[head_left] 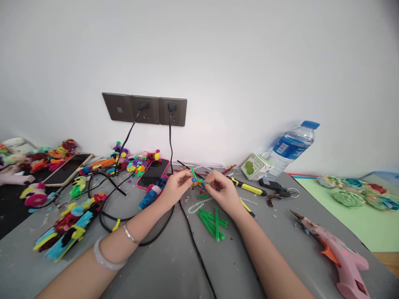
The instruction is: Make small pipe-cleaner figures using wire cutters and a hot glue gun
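Note:
Between my two hands a green pipe cleaner [199,180] is stretched, with one end bent upward. My left hand [178,185] pinches it from the left, and my right hand [222,187] grips it from the right. Just below them on the grey table lies a bundle of green pipe cleaner pieces [212,223]. A silvery tinsel strand [193,207] curves beside the bundle. Yellow-and-black tools [249,187] lie behind and partly under my right hand. Left of my left hand sits a blue fuzzy figure [149,198].
A pink glue gun [339,253] lies at the right. A tilted water bottle [293,145] leans on the wall beside a small green-and-white box [254,167]. Black cables [190,232] run from the wall sockets [145,110] across the table. Colourful fuzzy figures [70,226] and phones [67,169] fill the left.

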### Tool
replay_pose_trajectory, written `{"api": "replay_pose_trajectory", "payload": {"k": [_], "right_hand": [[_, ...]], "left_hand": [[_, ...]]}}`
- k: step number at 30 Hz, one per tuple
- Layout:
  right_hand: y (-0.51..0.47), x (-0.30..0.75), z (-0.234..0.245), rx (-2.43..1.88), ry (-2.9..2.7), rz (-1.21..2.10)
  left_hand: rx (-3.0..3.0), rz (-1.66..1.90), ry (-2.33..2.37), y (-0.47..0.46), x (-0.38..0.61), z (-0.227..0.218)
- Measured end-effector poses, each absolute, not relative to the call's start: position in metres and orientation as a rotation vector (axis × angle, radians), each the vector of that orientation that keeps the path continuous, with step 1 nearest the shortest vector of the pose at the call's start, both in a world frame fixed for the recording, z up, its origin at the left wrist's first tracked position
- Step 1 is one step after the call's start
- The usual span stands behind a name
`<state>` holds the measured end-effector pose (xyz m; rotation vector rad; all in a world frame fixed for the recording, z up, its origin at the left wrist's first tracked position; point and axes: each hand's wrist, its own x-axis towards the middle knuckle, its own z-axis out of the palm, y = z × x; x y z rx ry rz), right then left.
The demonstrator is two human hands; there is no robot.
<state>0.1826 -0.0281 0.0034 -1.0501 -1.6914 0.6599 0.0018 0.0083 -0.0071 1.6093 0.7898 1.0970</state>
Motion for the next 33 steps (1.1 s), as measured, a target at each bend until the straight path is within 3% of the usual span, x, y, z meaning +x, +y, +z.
{"api": "replay_pose_trajectory", "payload": {"k": [33], "right_hand": [[-0.0279,0.1845,0.0068,-0.929,-1.495,1.112]], "left_hand": [[2.021,0.711,0.749,0.0040,-0.0044,0.0009]]}}
